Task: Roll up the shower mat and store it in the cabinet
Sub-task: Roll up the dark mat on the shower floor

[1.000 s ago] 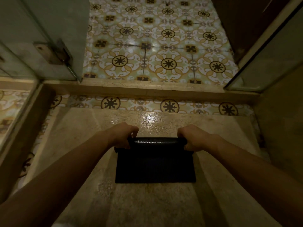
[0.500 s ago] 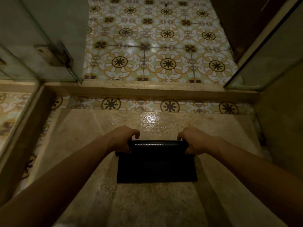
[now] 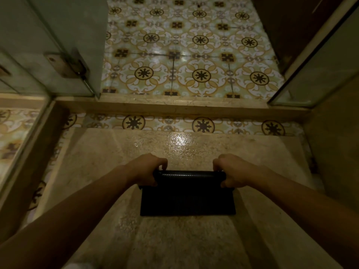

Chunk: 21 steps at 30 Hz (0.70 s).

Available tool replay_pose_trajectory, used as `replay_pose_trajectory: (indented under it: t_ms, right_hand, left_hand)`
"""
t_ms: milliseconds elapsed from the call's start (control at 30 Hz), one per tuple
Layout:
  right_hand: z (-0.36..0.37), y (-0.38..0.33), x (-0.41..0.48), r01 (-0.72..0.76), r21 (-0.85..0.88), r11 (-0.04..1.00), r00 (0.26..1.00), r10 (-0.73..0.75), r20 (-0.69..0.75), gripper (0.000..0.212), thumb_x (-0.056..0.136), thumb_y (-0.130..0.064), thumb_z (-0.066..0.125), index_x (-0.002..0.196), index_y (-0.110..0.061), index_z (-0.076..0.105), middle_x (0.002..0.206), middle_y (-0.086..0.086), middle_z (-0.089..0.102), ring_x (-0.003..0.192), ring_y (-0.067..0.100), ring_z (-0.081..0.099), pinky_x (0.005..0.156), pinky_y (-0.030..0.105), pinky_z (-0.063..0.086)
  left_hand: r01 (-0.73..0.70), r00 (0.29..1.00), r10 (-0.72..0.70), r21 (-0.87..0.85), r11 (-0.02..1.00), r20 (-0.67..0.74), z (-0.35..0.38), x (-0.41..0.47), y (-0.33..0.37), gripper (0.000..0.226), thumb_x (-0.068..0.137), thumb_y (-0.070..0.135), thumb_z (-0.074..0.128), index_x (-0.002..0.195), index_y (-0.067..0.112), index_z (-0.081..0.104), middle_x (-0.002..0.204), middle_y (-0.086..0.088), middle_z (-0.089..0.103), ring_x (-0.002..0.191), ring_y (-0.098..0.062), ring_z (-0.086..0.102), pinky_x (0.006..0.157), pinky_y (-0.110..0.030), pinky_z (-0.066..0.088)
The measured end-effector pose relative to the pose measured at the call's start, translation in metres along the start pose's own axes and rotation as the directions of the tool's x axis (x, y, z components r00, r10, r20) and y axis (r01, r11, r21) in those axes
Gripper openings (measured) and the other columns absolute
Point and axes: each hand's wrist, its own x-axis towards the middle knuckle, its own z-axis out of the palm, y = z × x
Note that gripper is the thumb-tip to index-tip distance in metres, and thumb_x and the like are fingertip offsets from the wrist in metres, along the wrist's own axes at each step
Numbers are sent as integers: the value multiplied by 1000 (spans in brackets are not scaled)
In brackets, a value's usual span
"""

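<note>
On the stone shower floor, near its middle, the black shower mat lies partly rolled. My left hand and right hand clench the roll's ends. Roughly half remains flat; no cabinet is in sight.

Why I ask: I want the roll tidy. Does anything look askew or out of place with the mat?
Nothing stands out. The left hand and right hand grip the ends of the shower mat; its roll looks even, and the unrolled part lies flat and square on the stone floor.
</note>
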Motion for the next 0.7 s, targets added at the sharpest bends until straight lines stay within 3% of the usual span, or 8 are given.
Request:
replay_pose_trajectory:
  t_ms: [167, 233, 400, 567, 700]
  right_hand:
    - [5, -2, -2, -11, 11, 1000, 1000, 11, -4, 47, 66, -32, 81, 101, -24, 51, 104, 1, 54, 87, 17, 49, 65, 28, 39]
    - [6, -4, -2, 2, -6, 1000, 1000, -1, 15, 55, 66, -33, 82, 110, -23, 51, 107, 2, 51, 94, 20, 50, 69, 28, 38]
    - [6, -8, -5, 30, -3, 1000, 993, -29, 118, 66, 68, -35, 83, 126, -24, 53, 117, 2, 49, 103, 19, 50, 74, 27, 42]
    - [-9, -3, 0, -14, 54, 998, 979, 3, 205, 62, 69, -26, 81, 127, -25, 57, 120, 2, 62, 103, 19, 58, 75, 26, 46]
    - [-4, -10, 0, -32, 42, 999, 973, 21, 229, 68, 57, -30, 92, 116, -25, 58, 116, 0, 60, 96, 18, 54, 70, 28, 47]
  left_hand:
    - [-12, 997, 19, -92, 996, 75, -7, -8, -2, 49, 71, 25, 82, 112, 26, 55, 116, 0, 62, 97, -16, 58, 74, -25, 44]
    - [-11, 997, 17, -85, 996, 74, -7, -10, 1, 47, 70, 25, 82, 108, 26, 55, 114, 0, 64, 97, -16, 59, 74, -26, 46]
    - [-58, 998, 58, 69, 996, 11, 1, -12, 11, 42, 69, 29, 81, 99, 23, 52, 106, -2, 62, 86, -14, 51, 55, -21, 32]
    - [20, 990, -11, -63, 998, 138, -13, -12, 5, 42, 71, 25, 82, 106, 24, 59, 114, 1, 63, 93, -13, 56, 66, -24, 44]
    - [-31, 993, 24, 62, 998, 114, -9, -13, 14, 45, 64, 27, 85, 100, 21, 58, 107, -2, 64, 94, -20, 58, 68, -28, 46]
